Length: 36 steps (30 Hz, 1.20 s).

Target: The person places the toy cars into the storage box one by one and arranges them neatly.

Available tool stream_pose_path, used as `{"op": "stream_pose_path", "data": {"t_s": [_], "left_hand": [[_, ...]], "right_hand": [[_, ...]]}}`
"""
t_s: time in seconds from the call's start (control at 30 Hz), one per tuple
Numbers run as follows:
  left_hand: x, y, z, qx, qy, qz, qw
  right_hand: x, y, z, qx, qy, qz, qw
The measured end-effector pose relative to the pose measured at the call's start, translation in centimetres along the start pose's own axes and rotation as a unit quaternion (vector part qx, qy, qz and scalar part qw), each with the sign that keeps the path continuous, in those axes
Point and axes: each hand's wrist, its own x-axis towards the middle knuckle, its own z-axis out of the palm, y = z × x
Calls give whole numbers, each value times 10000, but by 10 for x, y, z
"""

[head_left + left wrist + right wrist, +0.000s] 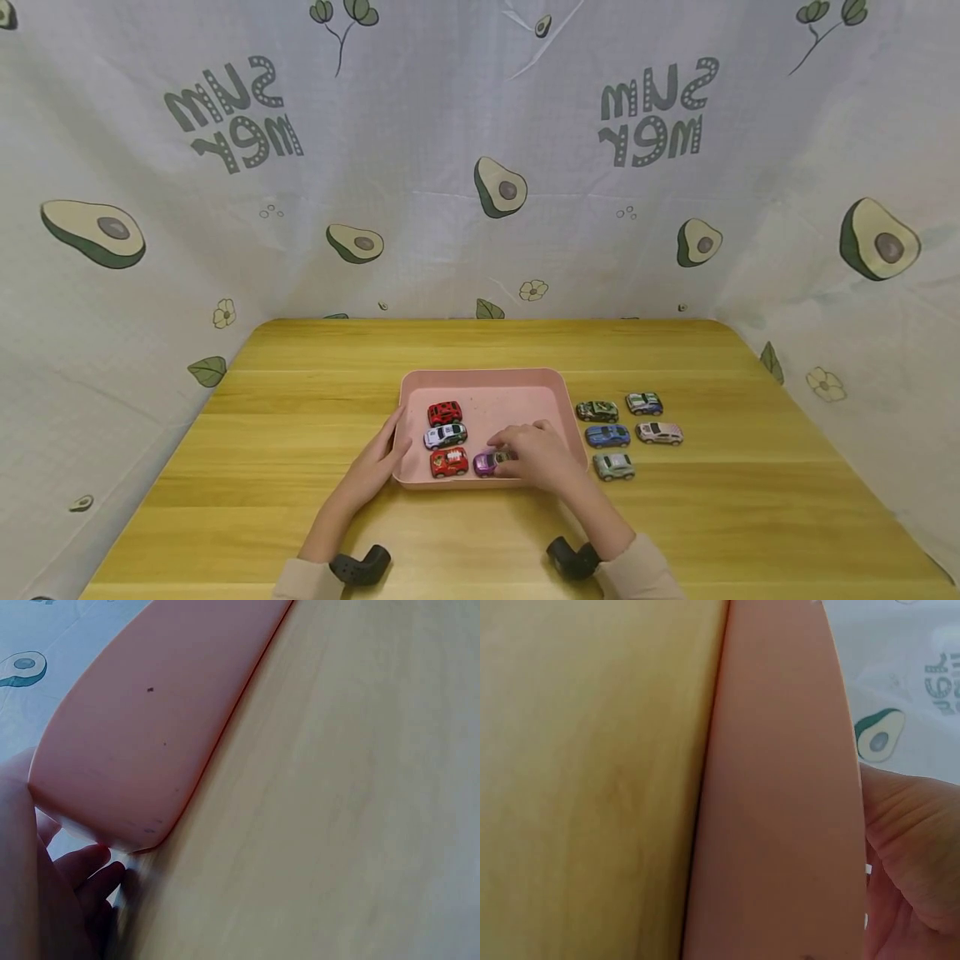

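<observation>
A pink tray (pixel 495 396) lies on the table, and my left hand (pixel 375 462) grips its left wall, the thumb over the rim and the fingers outside. Seen from the left wrist, those fingers (pixel 91 864) curl by the tray's corner. Inside the tray, my right hand (pixel 534 454) pinches a purple toy car (pixel 484 464), partly hidden by the fingers. To its left a red-and-black toy car (pixel 445 412), a white-and-green one (pixel 446 436) and a red one (pixel 449 462) stand in a column. The tray wall (pixel 780 787) hides the right fingertips in the right wrist view.
Right of the tray stand several more toy cars: a camouflage one (pixel 597 411), a blue one (pixel 607 436), a grey-green one (pixel 613 466), a white-and-green one (pixel 644 403) and a pale pink one (pixel 659 432). A printed curtain (pixel 427 125) surrounds the wooden table (pixel 300 392).
</observation>
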Motion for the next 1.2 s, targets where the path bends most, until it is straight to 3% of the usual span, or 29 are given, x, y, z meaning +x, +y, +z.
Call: {"op": "stream_pose_path", "data": {"t_s": [0.3, 0.5, 0.63, 0.9, 1.2], "left_hand": [[2, -3, 0, -29, 2, -12, 10000], [1, 0, 0, -6, 8, -46, 10000], [2, -2, 0, -40, -5, -54, 10000], [16, -34, 4, -4, 108, 85, 9999], [19, -41, 6, 121, 259, 418, 9987]], "right_hand": [[-6, 4, -11, 207, 240, 148, 9994], [-13, 11, -15, 291, 752, 93, 9967], [-18, 18, -14, 16, 1237, -126, 9922], [-29, 33, -16, -197, 1633, -46, 9864], [-43, 51, -25, -273, 1952, 212, 9801]]}}
